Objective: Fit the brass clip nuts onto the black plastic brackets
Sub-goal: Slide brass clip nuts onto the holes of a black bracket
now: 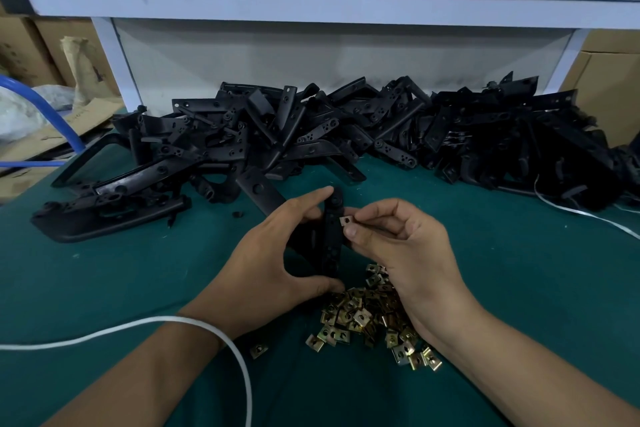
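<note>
My left hand (pixel 270 253) grips a black plastic bracket (pixel 331 236) held upright over the green table, thumb at its lower end and fingers at its top. My right hand (pixel 398 246) pinches one brass clip nut (pixel 346 220) between thumb and forefinger, right against the bracket's right edge near its upper part. A heap of loose brass clip nuts (pixel 367 315) lies on the table under and in front of my right hand.
A long pile of black plastic brackets (pixel 311 135) runs across the back of the green table (pixel 104 281). A white cord (pixel 104 333) crosses my left wrist. A white shelf frame (pixel 311 3) stands behind, with cardboard boxes at both sides.
</note>
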Demonstrator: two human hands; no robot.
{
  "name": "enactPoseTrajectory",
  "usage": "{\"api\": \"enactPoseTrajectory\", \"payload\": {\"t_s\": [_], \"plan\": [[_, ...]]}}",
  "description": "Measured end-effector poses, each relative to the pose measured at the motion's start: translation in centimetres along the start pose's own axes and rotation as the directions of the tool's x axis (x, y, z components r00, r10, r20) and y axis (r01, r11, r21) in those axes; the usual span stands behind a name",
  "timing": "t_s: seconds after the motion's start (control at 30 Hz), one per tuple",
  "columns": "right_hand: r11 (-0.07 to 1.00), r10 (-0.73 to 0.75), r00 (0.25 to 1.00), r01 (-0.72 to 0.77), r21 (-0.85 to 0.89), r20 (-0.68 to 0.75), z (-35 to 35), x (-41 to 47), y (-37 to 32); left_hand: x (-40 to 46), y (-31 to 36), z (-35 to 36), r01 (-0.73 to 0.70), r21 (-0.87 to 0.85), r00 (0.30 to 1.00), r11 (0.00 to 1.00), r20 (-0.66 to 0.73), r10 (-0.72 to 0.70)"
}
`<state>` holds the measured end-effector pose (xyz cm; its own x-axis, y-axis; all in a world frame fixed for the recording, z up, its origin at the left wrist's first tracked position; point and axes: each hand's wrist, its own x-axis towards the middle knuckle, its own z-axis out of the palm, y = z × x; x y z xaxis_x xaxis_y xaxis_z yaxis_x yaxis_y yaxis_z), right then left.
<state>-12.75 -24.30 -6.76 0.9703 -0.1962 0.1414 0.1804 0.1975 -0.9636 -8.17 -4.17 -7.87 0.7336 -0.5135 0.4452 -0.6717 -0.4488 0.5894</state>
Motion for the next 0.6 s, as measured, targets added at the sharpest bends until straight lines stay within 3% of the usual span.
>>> {"api": "enactPoseTrajectory", "payload": {"t_s": [0.4,0.6], "plan": [[1.0,-0.002,1.0,0.002,0.011,0.011,0.18,-0.09,-0.09,0.01,0.17,-0.04,0.01,0.0,0.999,1.0,-0.037,-0.01],[1.0,-0.003,0.998,0.003,0.001,-0.058,0.27,-0.16,-0.2,-0.07,0.41,-0.15,0.002,-0.005,1.0,1.0,-0.012,-0.002]]}}
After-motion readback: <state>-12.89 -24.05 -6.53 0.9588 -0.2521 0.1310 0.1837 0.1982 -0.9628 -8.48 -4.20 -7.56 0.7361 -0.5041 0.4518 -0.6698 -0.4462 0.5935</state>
